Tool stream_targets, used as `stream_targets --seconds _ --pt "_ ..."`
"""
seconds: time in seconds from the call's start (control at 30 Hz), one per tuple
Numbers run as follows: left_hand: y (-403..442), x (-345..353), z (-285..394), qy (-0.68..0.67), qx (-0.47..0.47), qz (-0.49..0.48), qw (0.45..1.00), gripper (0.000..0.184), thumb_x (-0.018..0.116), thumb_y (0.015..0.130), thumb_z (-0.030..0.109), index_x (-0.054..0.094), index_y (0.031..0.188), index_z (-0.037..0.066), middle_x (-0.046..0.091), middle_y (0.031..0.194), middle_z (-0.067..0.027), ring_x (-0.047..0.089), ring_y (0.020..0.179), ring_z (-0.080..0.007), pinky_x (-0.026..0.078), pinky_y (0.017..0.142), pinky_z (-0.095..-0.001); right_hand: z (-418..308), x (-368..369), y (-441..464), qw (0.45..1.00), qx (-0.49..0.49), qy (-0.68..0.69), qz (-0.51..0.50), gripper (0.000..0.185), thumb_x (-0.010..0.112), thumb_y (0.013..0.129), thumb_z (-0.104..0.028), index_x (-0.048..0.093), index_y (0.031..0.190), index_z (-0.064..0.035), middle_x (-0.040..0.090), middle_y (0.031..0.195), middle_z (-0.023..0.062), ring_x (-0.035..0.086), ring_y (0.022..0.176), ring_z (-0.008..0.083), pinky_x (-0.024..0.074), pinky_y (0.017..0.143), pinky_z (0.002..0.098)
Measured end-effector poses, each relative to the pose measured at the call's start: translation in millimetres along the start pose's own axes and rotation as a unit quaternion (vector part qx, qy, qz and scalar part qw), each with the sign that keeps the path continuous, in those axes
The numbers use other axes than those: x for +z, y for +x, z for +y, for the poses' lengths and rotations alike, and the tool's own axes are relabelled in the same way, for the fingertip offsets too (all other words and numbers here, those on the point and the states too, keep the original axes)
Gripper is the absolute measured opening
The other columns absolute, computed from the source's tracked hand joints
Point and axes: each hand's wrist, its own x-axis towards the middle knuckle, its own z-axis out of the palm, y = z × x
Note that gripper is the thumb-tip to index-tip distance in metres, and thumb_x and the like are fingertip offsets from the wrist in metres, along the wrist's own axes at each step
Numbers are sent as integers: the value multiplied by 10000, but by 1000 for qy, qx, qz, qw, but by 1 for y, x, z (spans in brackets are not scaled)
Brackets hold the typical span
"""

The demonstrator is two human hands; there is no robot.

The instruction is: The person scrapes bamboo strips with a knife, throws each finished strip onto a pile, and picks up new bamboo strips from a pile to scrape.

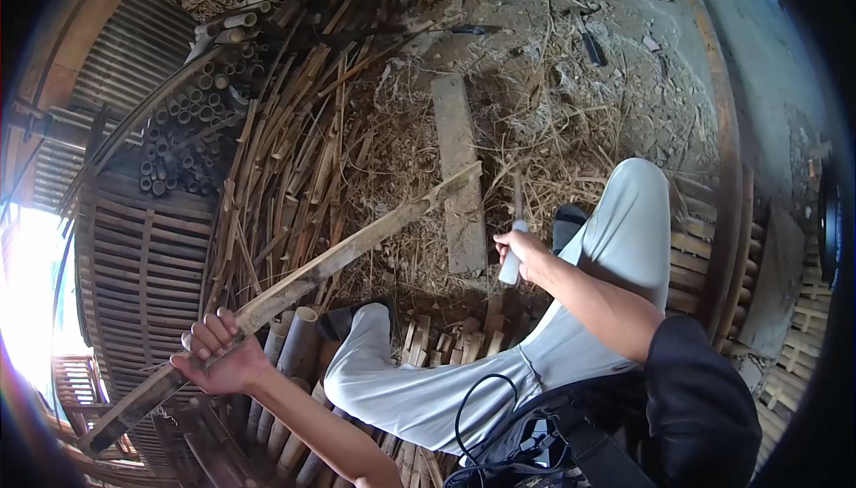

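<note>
My left hand is wrapped round a long split bamboo strip near its lower left part. The strip slants up to the right, and its far end lies over a flat wooden board on the floor. In my right hand is a knife, gripped by its pale handle. Its narrow blade points away from me, just right of the board and apart from the strip. The blade is hard to make out against the shavings.
Many split bamboo strips lie in a pile at left. Bamboo tubes are stacked behind them. Shavings cover the floor round the board. A dark object lies farther back. Cut bamboo pieces sit between my legs.
</note>
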Motion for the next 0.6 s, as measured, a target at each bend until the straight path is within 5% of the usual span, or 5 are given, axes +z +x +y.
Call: stream_targets --seconds 0.27,0.3,0.43,0.5,0.6 --pt "17 17 -52 33 -73 -45 996 467 383 974 442 311 617 151 226 531 15 197 525 -135 230 571 -322 -18 7 -18 949 -181 -257 -27 165 682 873 -175 637 875 -17 558 563 26 511 425 105 429 410 269" --pt "19 21 -55 36 -78 -35 996 480 399 969 456 293 614 151 214 525 16 174 519 -127 217 566 -317 -19 9 -21 908 -207 -364 5 227 676 878 -242 656 861 -16 566 538 41 525 421 116 425 413 295" --pt "33 26 -55 47 -101 -64 992 485 408 963 470 300 609 157 207 519 16 174 511 -130 217 558 -320 -30 23 -46 900 -218 -378 -25 342 612 919 -342 614 777 -30 540 532 37 485 400 120 409 393 300" --pt "39 28 -47 44 -92 -79 992 484 409 963 468 303 607 158 215 517 16 177 508 -130 217 557 -321 -32 26 -43 965 -171 -195 -46 344 596 927 -335 586 783 -23 536 563 35 476 405 114 404 383 280" --pt "45 29 -41 68 -82 -102 989 481 416 961 466 304 606 162 231 520 16 177 508 -123 215 555 -319 -50 36 -44 993 -105 55 -4 308 585 934 -303 499 837 -23 487 593 27 464 447 102 404 385 275"
